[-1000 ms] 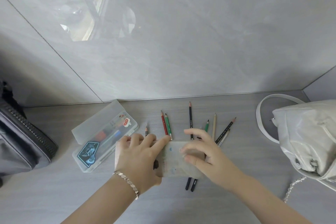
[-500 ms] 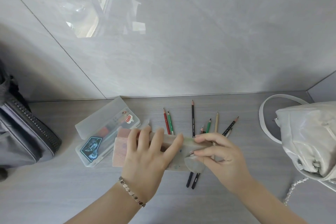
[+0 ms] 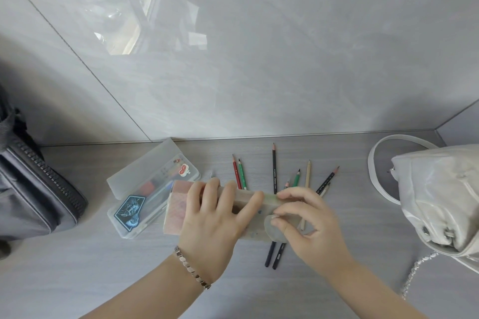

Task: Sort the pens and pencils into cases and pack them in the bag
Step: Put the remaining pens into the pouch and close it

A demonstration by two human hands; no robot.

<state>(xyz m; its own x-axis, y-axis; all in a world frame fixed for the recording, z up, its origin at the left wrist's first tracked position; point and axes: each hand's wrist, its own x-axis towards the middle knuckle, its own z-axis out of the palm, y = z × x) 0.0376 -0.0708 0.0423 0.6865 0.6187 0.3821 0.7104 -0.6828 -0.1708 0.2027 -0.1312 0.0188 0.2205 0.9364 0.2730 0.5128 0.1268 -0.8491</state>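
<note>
A beige pencil case (image 3: pixel 175 211) with a faded pattern is held just above the counter. My left hand (image 3: pixel 215 217) grips it from the top, fingers curled over its far edge. My right hand (image 3: pixel 308 223) pinches the round flap (image 3: pixel 274 231) at the case's right end. Several pencils (image 3: pixel 274 166) in red, green, black and plain wood lie fanned out behind and under the case. An open clear plastic case (image 3: pixel 145 194) with pens inside and a blue-black sticker lies to the left.
A white handbag (image 3: pixel 440 197) with a strap and chain sits at the right edge. A dark grey zipped bag (image 3: pixel 33 197) stands at the left edge. The grey wall rises right behind the counter.
The beige case has been tilted up off the counter, its far edge raised. My right hand shifted to the round flap at its right end.
</note>
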